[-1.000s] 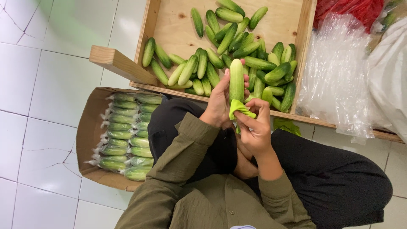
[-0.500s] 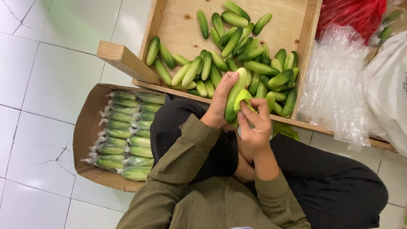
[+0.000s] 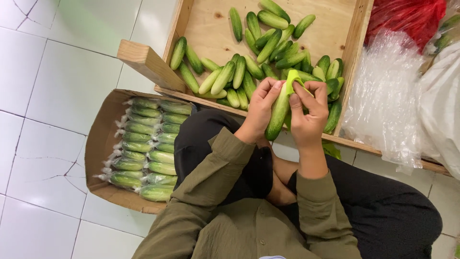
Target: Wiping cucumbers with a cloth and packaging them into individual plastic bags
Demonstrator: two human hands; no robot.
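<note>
The left hand has its grip clamped on a long green cucumber, fingers wrapped round its upper half from the left side. The right hand has its grip clamped on the same cucumber from the right, thumb and forefinger pinching a pale yellow-green strip of thin wrapping that sits folded over the cucumber's top end. The cucumber is held nearly upright, tilted slightly to the right at the top, above the near edge of the shallow pale wooden crate and just over the person's lap in black trousers. Inside the crate a loose heap of unwrapped green cucumbers lies along the near edge and towards the right wall. To the left of the person's knee, on the white tiled floor, stands an open brown cardboard box holding two rows of cucumbers wrapped in clear film, laid side by side. Right of the crate lies a pile of clear plastic bags, with a red plastic bag behind it. Both arms wear olive-green sleeves.
</note>
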